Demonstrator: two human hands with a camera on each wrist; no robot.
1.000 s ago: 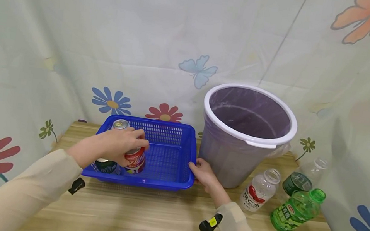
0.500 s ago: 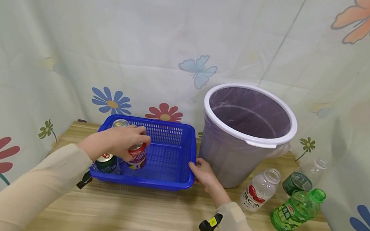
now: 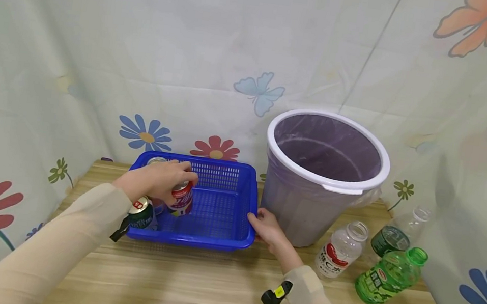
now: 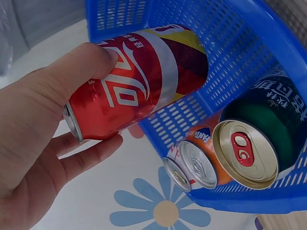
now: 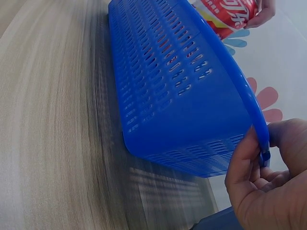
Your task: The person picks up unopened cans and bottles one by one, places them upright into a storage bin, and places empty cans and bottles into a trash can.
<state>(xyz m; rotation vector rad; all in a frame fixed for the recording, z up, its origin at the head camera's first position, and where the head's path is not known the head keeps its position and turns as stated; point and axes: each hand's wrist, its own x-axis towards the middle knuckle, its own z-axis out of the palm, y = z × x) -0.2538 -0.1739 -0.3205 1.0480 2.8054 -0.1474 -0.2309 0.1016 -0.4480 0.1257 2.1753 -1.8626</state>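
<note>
My left hand (image 3: 161, 181) grips a red soda can (image 4: 139, 72) near its top, thumb on one side and fingers on the other, within the blue plastic basket (image 3: 213, 243). Beside it in the basket stand a dark green can (image 4: 268, 120), an orange Fanta can (image 4: 199, 163) and a can with a red and white side (image 4: 176, 173). At the basket's right end, my right hand (image 3: 271, 231) pinches the rim, as the right wrist view (image 5: 268, 177) also shows.
A grey bin (image 3: 300, 211) with a white rim and a clear liner stands right of the basket. Farther right on the wooden table (image 3: 206, 291) are a clear bottle with a red print (image 3: 341, 249), a green bottle (image 3: 391, 276) and a clear bottle with a dark green label (image 3: 399, 234).
My left hand has shifted slightly right and away from me with the red can, uncovering more of the green can. The right hand keeps its hold on the rim.
</note>
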